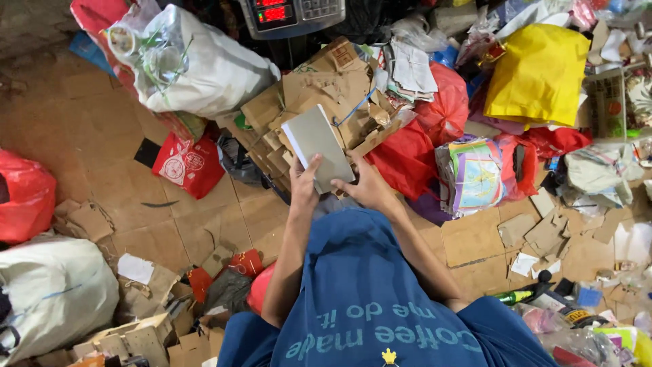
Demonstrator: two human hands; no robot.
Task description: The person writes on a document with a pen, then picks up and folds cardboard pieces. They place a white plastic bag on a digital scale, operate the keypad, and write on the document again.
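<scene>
A grey book (pixel 317 145) with white page edges is held in front of me, tilted, over a heap of torn cardboard (pixel 319 95). My left hand (pixel 305 183) grips its lower left corner, thumb on the cover. My right hand (pixel 367 187) holds its lower right edge from beneath. My blue shirt (pixel 367 299) fills the bottom of the head view.
White sacks (pixel 204 68) (pixel 54 292) lie at top left and bottom left. Red bags (pixel 24 197) (pixel 407 160) and a yellow bag (pixel 540 71) surround me. A scale display (pixel 288 13) stands at the top. A stack of printed paper (pixel 475 173) and cardboard scraps (pixel 550 234) lie right.
</scene>
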